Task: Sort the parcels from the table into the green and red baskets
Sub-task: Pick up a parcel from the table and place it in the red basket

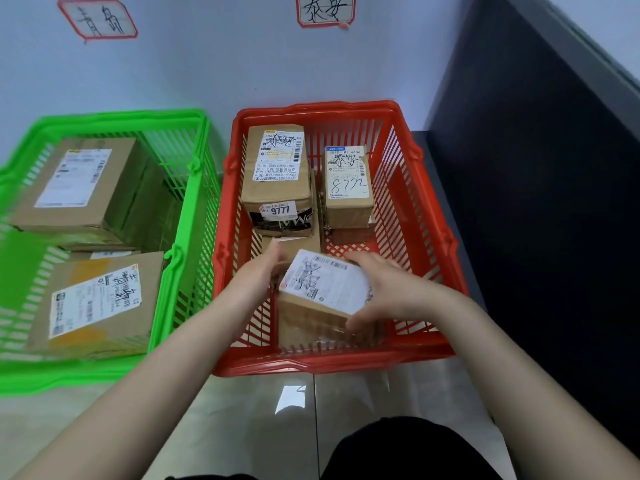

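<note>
Two hands on one small cardboard parcel (325, 292), label up, low inside red basket (433, 216) at its near end. Grip: left hand (258, 271) clasping the left side, fingertips hidden behind it; right hand (384, 289) curled over the right edge. Contact with basket floor not discernible. Farther in: 9777 box (277, 181), 8772 box (348, 188), others beneath mostly hidden. Green basket (194, 168) blurred, left side cut off.

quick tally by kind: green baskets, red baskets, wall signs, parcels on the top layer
green basket: 1
red basket: 1
wall signs: 2
held parcel: 1
other top-layer parcels: 4 (more partly hidden beneath)
total: 9
</note>
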